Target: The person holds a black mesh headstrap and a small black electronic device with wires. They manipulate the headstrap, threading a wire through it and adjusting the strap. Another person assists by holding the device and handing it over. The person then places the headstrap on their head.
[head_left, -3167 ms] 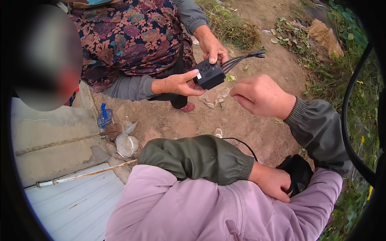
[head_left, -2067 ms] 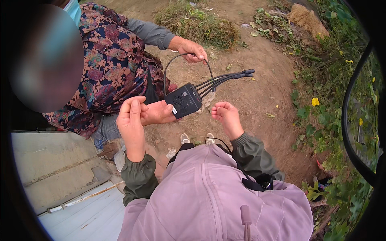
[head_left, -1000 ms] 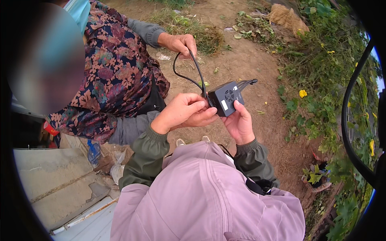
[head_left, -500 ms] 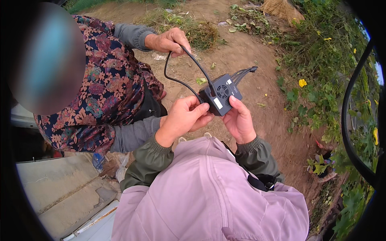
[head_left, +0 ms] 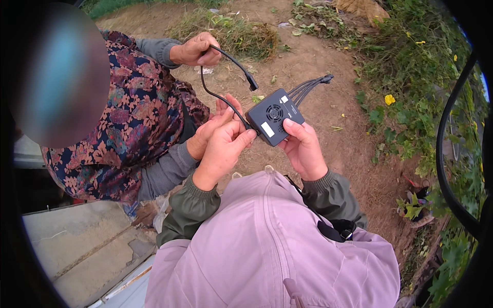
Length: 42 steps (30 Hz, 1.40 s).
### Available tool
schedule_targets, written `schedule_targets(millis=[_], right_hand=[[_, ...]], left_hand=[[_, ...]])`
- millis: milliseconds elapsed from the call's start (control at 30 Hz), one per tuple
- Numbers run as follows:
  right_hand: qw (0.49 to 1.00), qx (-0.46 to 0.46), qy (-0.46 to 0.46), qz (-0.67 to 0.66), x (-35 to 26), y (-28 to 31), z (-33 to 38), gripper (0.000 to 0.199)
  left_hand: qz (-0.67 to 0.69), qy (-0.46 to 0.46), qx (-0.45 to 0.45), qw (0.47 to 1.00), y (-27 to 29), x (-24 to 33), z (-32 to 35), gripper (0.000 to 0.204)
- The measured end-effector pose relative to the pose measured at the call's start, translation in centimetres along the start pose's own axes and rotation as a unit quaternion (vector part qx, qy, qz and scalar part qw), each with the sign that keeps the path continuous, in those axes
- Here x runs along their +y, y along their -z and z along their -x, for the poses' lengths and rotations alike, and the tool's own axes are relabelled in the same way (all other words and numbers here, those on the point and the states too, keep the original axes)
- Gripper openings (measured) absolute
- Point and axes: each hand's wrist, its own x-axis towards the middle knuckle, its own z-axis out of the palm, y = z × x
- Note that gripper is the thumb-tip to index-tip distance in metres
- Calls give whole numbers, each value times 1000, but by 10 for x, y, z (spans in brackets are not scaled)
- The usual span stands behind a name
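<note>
The person's left hand pinched a black rubber-sheathed cable where it met the left edge of a black, square, vented plastic box. The right hand gripped the box's near right edge, above the dirt ground. A co-worker's far hand held the cable, its plug hanging free. The step seemed to be working the cable connection; the next move probably called for a steady box and a straight push or pull.

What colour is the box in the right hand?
The box is black, with white labels, best seen in the head view.
</note>
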Motion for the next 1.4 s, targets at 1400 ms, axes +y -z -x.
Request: schedule_targets(millis=[1400], right_hand=[[910,-137,-82,-383,35,31,-53,66]], left_hand=[[-323,-56,183,927,16,39,22,47]])
